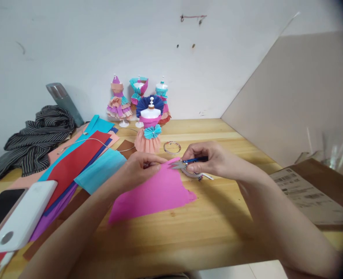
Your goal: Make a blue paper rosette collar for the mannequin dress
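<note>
A sheet of bright pink crepe paper [150,193] hangs down from my left hand [140,168], whose fingers pinch its upper edge. My right hand [209,161] is closed around small blue-handled thread snips [193,159]. Their silver blades point left, apart, at the pink paper's top edge close to my left fingertips. Just behind the paper stands a small white dress form [150,114] in a navy collar, pink bodice, turquoise rosette and peach skirt. Partly hidden under my right hand lies a round loop with a white tab [207,176].
Coloured crepe sheets [75,162], a white power bank [24,217] and a black phone [2,207] lie left. Farther back are a striped cloth [43,135], a bottle [65,102] and several dressed forms [119,102]. A ring [172,147] lies mid-table; a cardboard box [311,193] stands right.
</note>
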Motion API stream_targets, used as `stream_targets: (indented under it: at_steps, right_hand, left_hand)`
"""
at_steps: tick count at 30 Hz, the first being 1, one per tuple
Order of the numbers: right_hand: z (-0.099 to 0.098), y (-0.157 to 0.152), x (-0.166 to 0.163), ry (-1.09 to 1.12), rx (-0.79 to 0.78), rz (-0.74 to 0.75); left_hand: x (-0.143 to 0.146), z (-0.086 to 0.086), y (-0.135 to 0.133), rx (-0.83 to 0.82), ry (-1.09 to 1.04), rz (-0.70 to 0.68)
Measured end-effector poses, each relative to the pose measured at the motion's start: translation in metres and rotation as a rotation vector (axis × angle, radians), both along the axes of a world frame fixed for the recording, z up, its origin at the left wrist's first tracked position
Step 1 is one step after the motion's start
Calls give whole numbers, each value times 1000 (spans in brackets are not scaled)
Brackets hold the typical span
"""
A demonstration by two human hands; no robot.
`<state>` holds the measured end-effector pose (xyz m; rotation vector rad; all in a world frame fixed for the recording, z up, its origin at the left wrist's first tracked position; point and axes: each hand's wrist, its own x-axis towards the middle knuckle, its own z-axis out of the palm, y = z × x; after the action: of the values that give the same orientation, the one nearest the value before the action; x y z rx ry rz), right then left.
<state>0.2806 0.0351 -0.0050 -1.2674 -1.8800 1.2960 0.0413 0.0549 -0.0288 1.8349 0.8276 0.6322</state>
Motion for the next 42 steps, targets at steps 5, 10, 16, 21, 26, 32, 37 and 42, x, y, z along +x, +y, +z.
stream_targets:
  at_steps: [5,10,16,21,26,32,37,42]
  right_hand:
    - [-2,3,-6,3,6,-29]
    - [-1,7,-11,-20,4,-15]
    - [0,13,-14,-45,37,17]
    - [1,15,-16,-52,20,49]
    - [3,17,-17,-58,-2,67]
    - [2,16,-19,-58,-11,54]
    - [2,16,-21,-63,-19,32]
    - [4,15,-22,-40,-45,26]
  left_hand:
    - [-1,-1,3,-56,-72,-20]
    - [-3,-2,3,-35,-48,-45]
    - [-6,-1,3,53,4,-44]
    - [-7,1,0,164,17,26]
    - [-8,1,-4,276,71,53]
    - [-9,4,-5,391,75,4]
    - [-9,9,-7,410,90,-15]
    - [-9,10,-9,425,118,-6]
